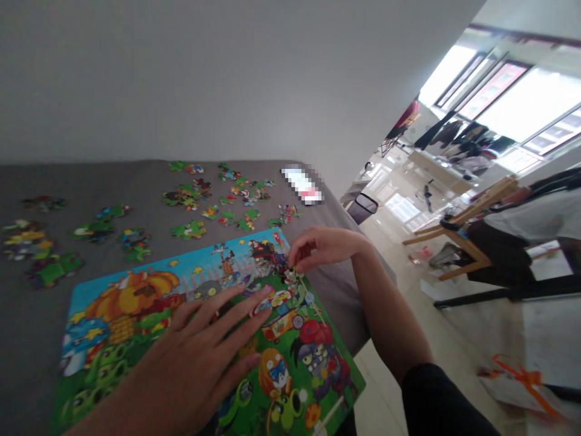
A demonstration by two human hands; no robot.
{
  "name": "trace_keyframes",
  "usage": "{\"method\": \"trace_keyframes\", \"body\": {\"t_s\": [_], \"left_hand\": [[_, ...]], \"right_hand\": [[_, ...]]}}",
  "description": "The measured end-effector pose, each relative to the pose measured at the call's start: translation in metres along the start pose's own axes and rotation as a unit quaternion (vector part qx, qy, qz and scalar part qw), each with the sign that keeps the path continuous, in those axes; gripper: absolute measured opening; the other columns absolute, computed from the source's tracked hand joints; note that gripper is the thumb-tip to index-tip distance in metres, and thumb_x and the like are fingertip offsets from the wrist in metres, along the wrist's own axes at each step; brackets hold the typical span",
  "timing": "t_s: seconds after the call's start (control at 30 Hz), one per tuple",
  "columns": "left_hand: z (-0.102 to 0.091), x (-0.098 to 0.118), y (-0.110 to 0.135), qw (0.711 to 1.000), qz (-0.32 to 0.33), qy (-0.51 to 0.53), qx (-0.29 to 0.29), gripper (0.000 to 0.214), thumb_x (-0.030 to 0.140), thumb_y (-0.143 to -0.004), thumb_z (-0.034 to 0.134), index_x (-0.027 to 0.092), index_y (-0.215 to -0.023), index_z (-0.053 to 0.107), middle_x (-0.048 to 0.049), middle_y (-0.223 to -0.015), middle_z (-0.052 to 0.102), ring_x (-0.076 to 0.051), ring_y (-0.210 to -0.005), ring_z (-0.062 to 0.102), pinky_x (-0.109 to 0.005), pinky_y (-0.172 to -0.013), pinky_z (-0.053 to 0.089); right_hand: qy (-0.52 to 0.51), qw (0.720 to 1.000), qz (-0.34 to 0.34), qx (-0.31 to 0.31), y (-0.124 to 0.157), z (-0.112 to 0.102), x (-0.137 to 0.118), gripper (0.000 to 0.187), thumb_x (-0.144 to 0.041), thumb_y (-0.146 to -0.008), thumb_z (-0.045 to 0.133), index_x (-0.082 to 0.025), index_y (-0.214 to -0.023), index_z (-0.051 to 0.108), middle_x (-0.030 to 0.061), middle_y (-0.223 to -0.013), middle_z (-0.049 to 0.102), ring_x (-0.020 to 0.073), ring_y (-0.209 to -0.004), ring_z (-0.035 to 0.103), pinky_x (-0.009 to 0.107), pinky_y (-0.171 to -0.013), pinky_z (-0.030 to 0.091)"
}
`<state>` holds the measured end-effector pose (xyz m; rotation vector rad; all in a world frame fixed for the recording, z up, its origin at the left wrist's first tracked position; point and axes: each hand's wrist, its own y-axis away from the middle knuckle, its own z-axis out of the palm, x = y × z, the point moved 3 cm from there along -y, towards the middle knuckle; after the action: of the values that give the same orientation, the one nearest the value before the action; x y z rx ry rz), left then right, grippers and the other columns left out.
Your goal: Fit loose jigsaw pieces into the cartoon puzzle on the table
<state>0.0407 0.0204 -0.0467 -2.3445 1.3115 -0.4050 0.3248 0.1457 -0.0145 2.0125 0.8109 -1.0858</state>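
A colourful cartoon jigsaw board [136,303] lies on a grey cloth-covered table [27,327]. My left hand [200,357] rests flat on the board with its fingers spread, the fingertips near the board's middle. My right hand [318,248] hovers at the board's far right edge, its fingers pinched on a small puzzle piece [293,275] that touches the picture. Loose puzzle pieces [218,200] are scattered on the cloth beyond the board.
More loose pieces [40,242] lie at the left of the table. A blurred white and red object [303,184] sits near the far right corner. To the right, past the table edge, are a pale floor, wooden chairs [463,236] and bright windows.
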Motion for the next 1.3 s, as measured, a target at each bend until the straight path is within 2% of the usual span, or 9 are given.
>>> {"method": "trace_keyframes", "body": {"t_s": [0.07, 0.2, 0.33, 0.43, 0.53, 0.7, 0.87, 1.03, 1.3], "left_hand": [[0.009, 0.013, 0.001, 1.0, -0.023, 0.006, -0.003, 0.046, 0.041, -0.118, 0.038, 0.032, -0.151, 0.069, 0.0008, -0.155, 0.071, -0.028, -0.134, 0.062, -0.043, -0.103, 0.046], [0.022, 0.018, 0.008, 0.996, -0.077, 0.027, -0.027, 0.046, 0.045, -0.118, 0.037, 0.035, -0.146, 0.073, 0.0011, -0.149, 0.075, -0.031, -0.13, 0.065, -0.045, -0.103, 0.045], [0.019, 0.014, 0.008, 0.996, -0.077, 0.027, -0.021, 0.047, 0.042, -0.119, 0.034, 0.033, -0.141, 0.075, 0.0027, -0.145, 0.078, -0.029, -0.126, 0.066, -0.045, -0.102, 0.043], [0.018, 0.011, 0.01, 0.999, -0.042, 0.019, -0.029, 0.04, 0.042, -0.116, 0.047, 0.034, -0.146, 0.072, 0.0037, -0.146, 0.077, -0.028, -0.124, 0.066, -0.044, -0.1, 0.042], [0.023, 0.006, 0.015, 0.998, -0.041, 0.025, -0.03, 0.043, 0.038, -0.11, 0.056, 0.039, -0.152, 0.067, 0.0065, -0.151, 0.074, -0.028, -0.126, 0.065, -0.044, -0.101, 0.041], [0.031, 0.003, 0.02, 0.998, -0.048, 0.035, -0.017, 0.05, 0.036, -0.107, 0.056, 0.042, -0.157, 0.062, 0.0081, -0.15, 0.075, -0.03, -0.126, 0.064, -0.045, -0.102, 0.039], [0.027, 0.006, 0.015, 0.998, -0.055, 0.027, -0.031, 0.045, 0.034, -0.108, 0.056, 0.042, -0.151, 0.066, 0.0104, -0.145, 0.077, -0.027, -0.124, 0.064, -0.044, -0.101, 0.04], [0.025, 0.01, 0.015, 0.995, -0.081, 0.037, -0.039, 0.041, 0.034, -0.109, 0.054, 0.04, -0.147, 0.07, 0.0079, -0.143, 0.078, -0.029, -0.124, 0.064, -0.048, -0.103, 0.041], [0.029, 0.008, 0.017, 0.998, -0.043, 0.03, -0.018, 0.044, 0.038, -0.114, 0.046, 0.036, -0.153, 0.067, 0.0023, -0.142, 0.079, -0.031, -0.129, 0.062, -0.046, -0.099, 0.041]], "right_hand": [[-0.01, 0.998, 0.026, -0.049, 0.004, 0.01, 0.001, 0.016, -0.031, -0.094, 0.083, -0.017, -0.1, 0.08, 0.0001, -0.085, 0.078, 0.0123, -0.077, 0.07, 0.025, -0.074, 0.055], [-0.013, 0.996, 0.061, -0.07, 0.001, 0.017, 0.004, 0.009, -0.025, -0.092, 0.084, -0.017, -0.095, 0.08, -0.0018, -0.081, 0.077, 0.0109, -0.074, 0.069, 0.023, -0.071, 0.053], [0.032, 0.996, 0.059, -0.059, 0.0, 0.019, -0.002, 0.006, -0.022, -0.094, 0.081, -0.017, -0.093, 0.079, -0.0039, -0.077, 0.072, 0.0107, -0.07, 0.063, 0.024, -0.071, 0.051], [0.12, 0.991, 0.038, -0.039, 0.0, 0.019, -0.009, 0.006, -0.018, -0.092, 0.082, -0.017, -0.091, 0.076, -0.0025, -0.083, 0.069, 0.0122, -0.078, 0.061, 0.026, -0.076, 0.049], [0.175, 0.984, 0.035, -0.022, -0.002, 0.018, -0.012, 0.016, -0.018, -0.088, 0.087, -0.018, -0.093, 0.072, -0.0021, -0.091, 0.064, 0.0138, -0.085, 0.059, 0.026, -0.08, 0.048], [0.187, 0.981, 0.052, -0.021, -0.006, 0.02, -0.011, 0.026, -0.021, -0.087, 0.089, -0.02, -0.092, 0.064, -0.0044, -0.088, 0.057, 0.0136, -0.08, 0.052, 0.027, -0.076, 0.043], [0.18, 0.982, 0.059, -0.013, -0.007, 0.023, -0.011, 0.028, -0.024, -0.09, 0.088, -0.02, -0.092, 0.061, -0.0037, -0.09, 0.059, 0.0135, -0.079, 0.051, 0.027, -0.076, 0.041], [0.179, 0.98, 0.082, -0.008, -0.008, 0.022, -0.01, 0.031, -0.024, -0.088, 0.091, -0.02, -0.097, 0.062, -0.005, -0.089, 0.058, 0.0127, -0.074, 0.049, 0.027, -0.072, 0.038], [0.179, 0.979, 0.097, 0.011, -0.01, 0.025, -0.011, 0.036, -0.033, -0.086, 0.095, -0.019, -0.099, 0.065, -0.0039, -0.09, 0.06, 0.0134, -0.077, 0.05, 0.027, -0.071, 0.036]]}}
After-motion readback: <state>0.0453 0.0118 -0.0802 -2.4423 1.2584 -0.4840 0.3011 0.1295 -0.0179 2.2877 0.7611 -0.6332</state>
